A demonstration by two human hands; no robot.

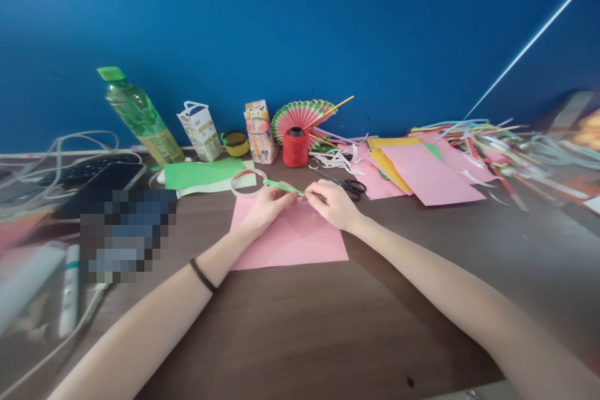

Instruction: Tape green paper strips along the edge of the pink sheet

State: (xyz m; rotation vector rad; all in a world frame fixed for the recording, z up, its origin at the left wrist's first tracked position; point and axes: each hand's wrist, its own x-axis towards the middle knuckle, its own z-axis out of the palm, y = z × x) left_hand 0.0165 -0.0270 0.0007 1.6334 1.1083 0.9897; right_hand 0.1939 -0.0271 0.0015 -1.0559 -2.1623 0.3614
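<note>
Both hands meet over a sheet of pink paper (290, 240) lying on the desk. A thin green strip (284, 186) is pinched between the fingertips of my left hand (272, 205) and my right hand (334, 203). Its left end reaches toward a ring-shaped roll of tape (235, 187), which rests by the left hand; whether the two touch I cannot tell. Beyond the right hand lie black-handled scissors (355, 187). My fingers partly hide the strip's right end.
Behind the hands stand a red spool (295, 149), a paper fan (300, 117), small cartons (260, 134) and a green bottle (143, 115). Green paper (201, 174) lies left. Pink sheets (431, 175) and loose strips (506, 156) are piled right. Cables (59, 156) and a marker (70, 290) sit far left.
</note>
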